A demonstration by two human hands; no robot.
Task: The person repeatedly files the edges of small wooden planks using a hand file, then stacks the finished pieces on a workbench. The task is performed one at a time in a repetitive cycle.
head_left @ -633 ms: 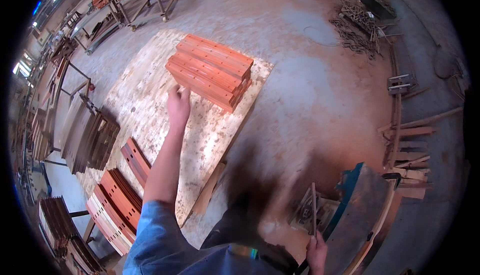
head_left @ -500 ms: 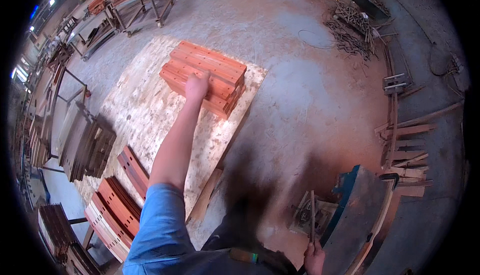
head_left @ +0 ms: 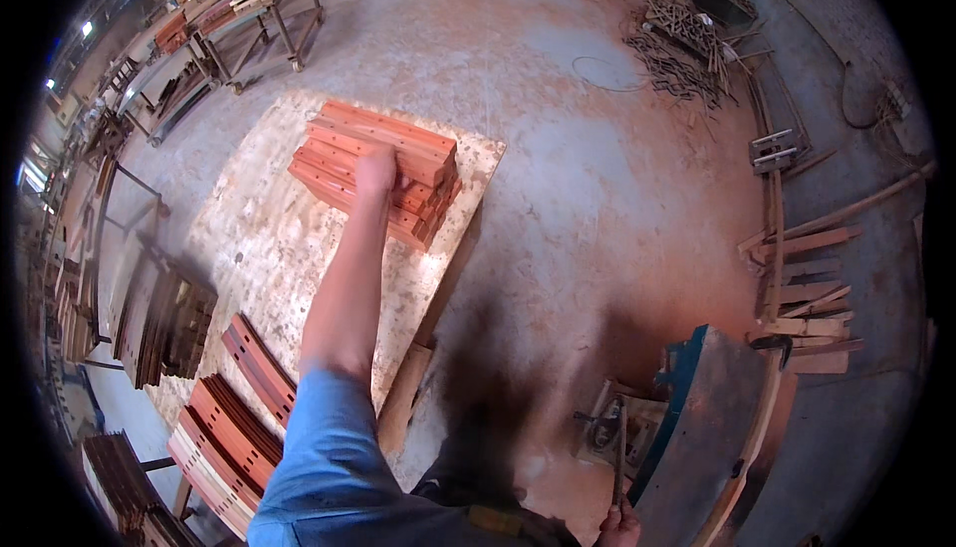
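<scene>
My left arm reaches forward over the pale board (head_left: 259,238). My left hand (head_left: 375,169) is closed on a reddish wooden slat (head_left: 418,157) at the top of a stack (head_left: 413,223) of similar slats with small drilled holes. That slat looks slightly raised and shifted against those below. At the bottom edge, my right hand (head_left: 619,527) is closed around the lower end of a thin, stick-like strip (head_left: 619,447), which points away from me. Its fingers show only in part.
Curved slotted slats (head_left: 234,418) lie on the board's near left. A dark-topped machine table (head_left: 707,428) with a teal side stands at right, beside a small floor-level device (head_left: 607,428). Stacked boards (head_left: 159,313) are at left, scrap wood (head_left: 687,44) at far right.
The view has shifted, so the board and stack sit further left. My left hand has closed on a top slat, which has moved out of line with the stack. My right hand still holds the strip.
</scene>
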